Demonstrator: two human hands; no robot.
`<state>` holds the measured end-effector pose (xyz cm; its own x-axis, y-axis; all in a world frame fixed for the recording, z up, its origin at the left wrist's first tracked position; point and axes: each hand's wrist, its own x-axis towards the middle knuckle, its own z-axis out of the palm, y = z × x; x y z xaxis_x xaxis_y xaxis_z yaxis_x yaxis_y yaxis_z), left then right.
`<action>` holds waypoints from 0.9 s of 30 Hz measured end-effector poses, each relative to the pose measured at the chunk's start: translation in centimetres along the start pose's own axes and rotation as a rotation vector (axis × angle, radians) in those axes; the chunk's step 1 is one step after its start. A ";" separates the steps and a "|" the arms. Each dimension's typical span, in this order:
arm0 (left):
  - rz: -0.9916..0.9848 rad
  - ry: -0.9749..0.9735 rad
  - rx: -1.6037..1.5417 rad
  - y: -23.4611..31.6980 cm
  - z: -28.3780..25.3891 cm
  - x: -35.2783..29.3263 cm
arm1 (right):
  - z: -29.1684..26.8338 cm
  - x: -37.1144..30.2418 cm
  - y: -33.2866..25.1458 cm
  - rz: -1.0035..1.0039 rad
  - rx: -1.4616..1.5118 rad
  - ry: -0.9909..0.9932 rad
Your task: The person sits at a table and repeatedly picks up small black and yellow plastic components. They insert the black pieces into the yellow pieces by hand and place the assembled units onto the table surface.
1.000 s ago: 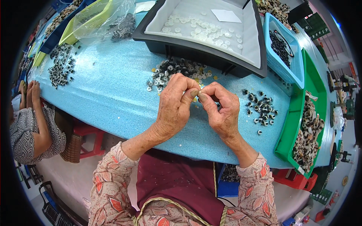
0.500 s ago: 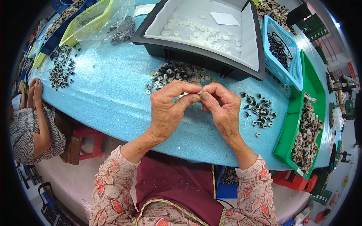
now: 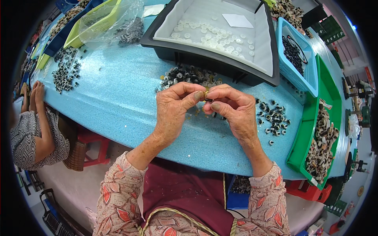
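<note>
Above the blue table, my left hand [image 3: 172,108] pinches a small yellowish piece [image 3: 206,93] between thumb and forefinger. Facing it, my right hand [image 3: 239,112] has a small black piece [image 3: 208,100] at its fingertips. The two pieces meet or nearly meet; fingers partly cover both. Just beyond my hands lies a heap of small black-and-white round parts [image 3: 179,74] mixed with yellow bits. Beside my right hand is a looser group of black parts with white caps [image 3: 277,120].
A black tray [image 3: 169,55] with white lining holds white discs [image 3: 220,39]. Right of it stand a blue basket [image 3: 311,80] and a green tray [image 3: 296,151] of furry pieces. Black parts [image 3: 65,70] lie far left, near a plastic bag [image 3: 98,23] and another person's hands [image 3: 37,92].
My fingertips have parted slightly, and the yellowish and black pieces now show between them. My right hand has shifted a little rightward. The whole view has moved slightly.
</note>
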<state>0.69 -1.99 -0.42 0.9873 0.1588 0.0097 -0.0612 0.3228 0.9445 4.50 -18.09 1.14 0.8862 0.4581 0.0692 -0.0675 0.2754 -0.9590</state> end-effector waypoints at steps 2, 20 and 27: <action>-0.008 -0.023 -0.014 0.1 0.0 -0.1 | 0.0 -0.1 -0.1 0.027 -0.053 0.023; -0.106 -0.196 -0.087 0.3 -1.1 0.1 | -0.7 -0.2 -0.8 -0.069 -0.262 -0.078; -0.308 -0.313 -0.131 0.7 -1.2 0.4 | -1.3 0.1 -1.0 -0.202 -0.483 -0.232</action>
<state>0.81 -0.57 -0.13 0.9579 -0.2466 -0.1473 0.2442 0.4294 0.8695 5.22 -19.41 1.77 0.7320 0.6252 0.2706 0.3586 -0.0159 -0.9333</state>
